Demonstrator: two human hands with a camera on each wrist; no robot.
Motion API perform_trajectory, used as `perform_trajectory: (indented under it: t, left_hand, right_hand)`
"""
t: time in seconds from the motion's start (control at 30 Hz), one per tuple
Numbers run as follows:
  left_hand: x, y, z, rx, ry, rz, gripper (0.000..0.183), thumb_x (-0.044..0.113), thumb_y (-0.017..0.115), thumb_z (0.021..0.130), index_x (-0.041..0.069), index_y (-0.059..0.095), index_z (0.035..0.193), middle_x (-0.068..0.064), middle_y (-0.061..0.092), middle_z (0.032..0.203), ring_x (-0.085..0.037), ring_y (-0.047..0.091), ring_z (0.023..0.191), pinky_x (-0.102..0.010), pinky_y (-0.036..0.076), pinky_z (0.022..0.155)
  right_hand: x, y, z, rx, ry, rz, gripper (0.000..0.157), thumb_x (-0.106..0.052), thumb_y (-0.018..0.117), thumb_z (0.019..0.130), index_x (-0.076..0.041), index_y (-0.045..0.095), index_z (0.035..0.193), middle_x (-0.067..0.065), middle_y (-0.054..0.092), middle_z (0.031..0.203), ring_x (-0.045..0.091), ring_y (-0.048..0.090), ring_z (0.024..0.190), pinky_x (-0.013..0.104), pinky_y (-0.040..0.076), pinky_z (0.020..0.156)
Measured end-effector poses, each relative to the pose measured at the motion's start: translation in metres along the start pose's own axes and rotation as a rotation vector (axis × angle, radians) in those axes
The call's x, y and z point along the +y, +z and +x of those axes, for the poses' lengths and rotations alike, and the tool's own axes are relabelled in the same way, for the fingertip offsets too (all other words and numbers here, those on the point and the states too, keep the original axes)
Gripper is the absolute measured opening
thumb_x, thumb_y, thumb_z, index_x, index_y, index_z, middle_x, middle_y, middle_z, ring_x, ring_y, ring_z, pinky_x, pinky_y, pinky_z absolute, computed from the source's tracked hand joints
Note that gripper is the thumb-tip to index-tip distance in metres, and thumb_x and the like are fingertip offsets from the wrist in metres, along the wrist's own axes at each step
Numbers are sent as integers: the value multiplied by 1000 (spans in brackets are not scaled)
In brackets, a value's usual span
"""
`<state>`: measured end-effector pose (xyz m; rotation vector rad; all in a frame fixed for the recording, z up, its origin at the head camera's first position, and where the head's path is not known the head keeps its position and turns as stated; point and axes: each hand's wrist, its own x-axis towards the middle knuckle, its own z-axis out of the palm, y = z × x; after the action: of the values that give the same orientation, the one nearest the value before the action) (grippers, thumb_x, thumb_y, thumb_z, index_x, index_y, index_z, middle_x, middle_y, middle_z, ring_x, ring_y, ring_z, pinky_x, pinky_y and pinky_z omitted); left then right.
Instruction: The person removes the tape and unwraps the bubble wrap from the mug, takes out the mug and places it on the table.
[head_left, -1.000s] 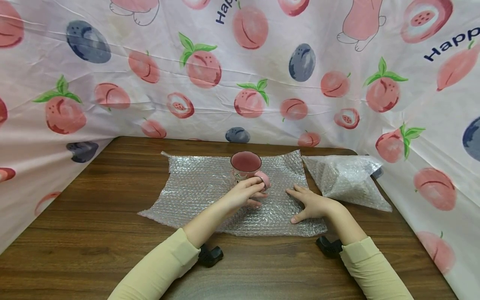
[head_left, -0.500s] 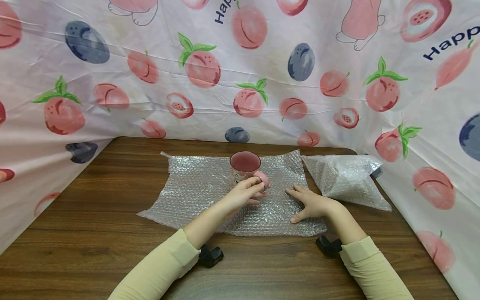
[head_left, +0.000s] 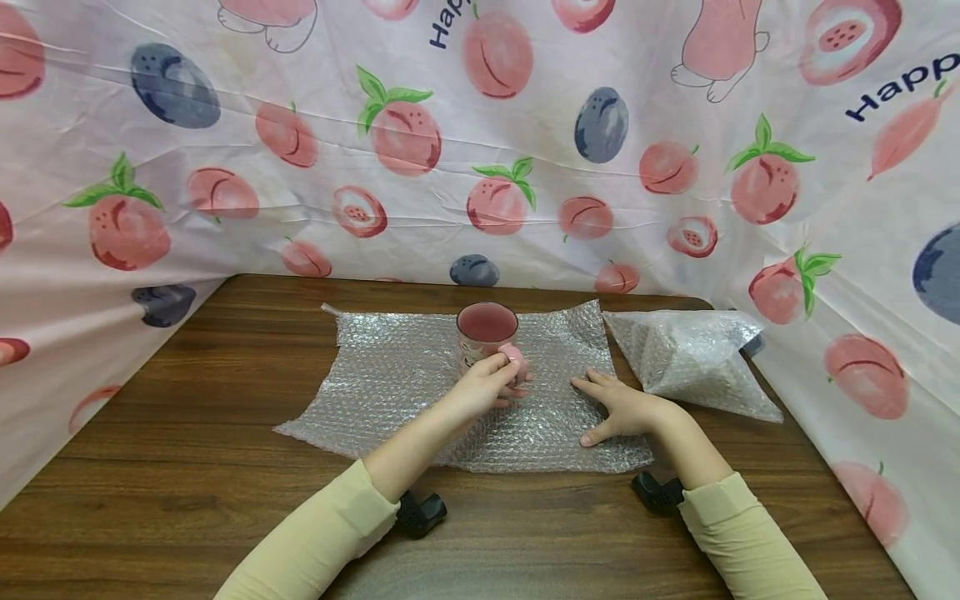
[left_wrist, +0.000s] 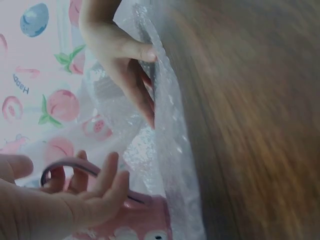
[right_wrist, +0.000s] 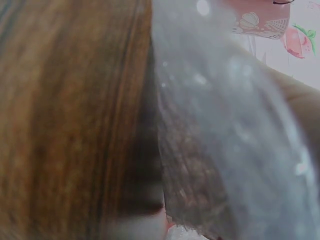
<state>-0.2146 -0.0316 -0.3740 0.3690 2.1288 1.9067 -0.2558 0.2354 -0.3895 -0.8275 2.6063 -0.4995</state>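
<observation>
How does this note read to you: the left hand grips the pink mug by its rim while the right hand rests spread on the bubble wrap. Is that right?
Not quite; the gripped part is wrong. The left hand grips the pink mug by its handle, as the head view shows, while the right hand rests spread on the bubble wrap.

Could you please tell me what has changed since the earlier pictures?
The pink, patterned cylindrical mug has turned slightly, its curved pink handle swinging leftward with the left hand; mug and hand edged left too. The spread right hand, clear bubble-wrap sheet and lumpy bubble-wrapped bundle stayed put.
</observation>
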Motion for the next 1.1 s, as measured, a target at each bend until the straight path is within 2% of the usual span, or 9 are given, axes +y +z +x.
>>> perform_trajectory:
  t: [0.17, 0.3, 0.5, 0.63, 0.87, 1.1]
  left_hand:
    - [4, 4, -4, 88, -22, 30, 31, 24, 35, 105, 0, 53, 109, -16, 61, 120, -37, 58, 111, -49, 43, 89]
    - [6, 7, -8, 154, -34, 12, 29, 22, 34, 105, 1, 52, 110, -17, 61, 112, -40, 58, 108, -49, 43, 86]
    - [8, 9, -10, 243, -32, -25, 26, 23, 34, 105, 3, 51, 101, -16, 62, 103, -43, 59, 104, -49, 42, 84]
    - [8, 8, -11, 278, -27, -41, 29, 24, 32, 105, 4, 51, 97, -13, 62, 98, -42, 60, 99, -49, 41, 83]
    - [8, 7, -12, 339, -30, -107, 24, 21, 35, 103, 9, 49, 89, -8, 60, 90, -36, 61, 91, -38, 40, 73]
    - [8, 7, -13, 361, -34, -156, 25, 23, 35, 104, 9, 48, 87, -9, 59, 91, -30, 60, 88, -40, 40, 77]
  right_hand:
    - [0, 1, 0, -8, 2, 5, 101, -46, 78, 76, -3, 26, 151, 31, 8, 153, 47, 4, 140, 63, 13, 107]
    - [0, 0, -1, -8, 5, 19, 101, -45, 78, 75, -3, 26, 151, 30, 8, 153, 47, 4, 140, 63, 13, 107]
    - [1, 0, -1, -6, 9, 16, 101, -46, 78, 75, -4, 26, 151, 30, 7, 154, 47, 4, 140, 63, 13, 107]
    - [0, 0, 0, -7, 9, 17, 101, -46, 78, 75, -5, 26, 151, 29, 7, 154, 45, 3, 140, 62, 13, 108]
    - [0, 0, 0, -7, 11, 11, 101, -46, 78, 76, -5, 26, 151, 29, 7, 154, 46, 4, 140, 63, 13, 107]
    - [0, -1, 0, -4, 19, 16, 101, -47, 78, 76, -5, 25, 151, 28, 7, 154, 46, 3, 140, 63, 12, 107]
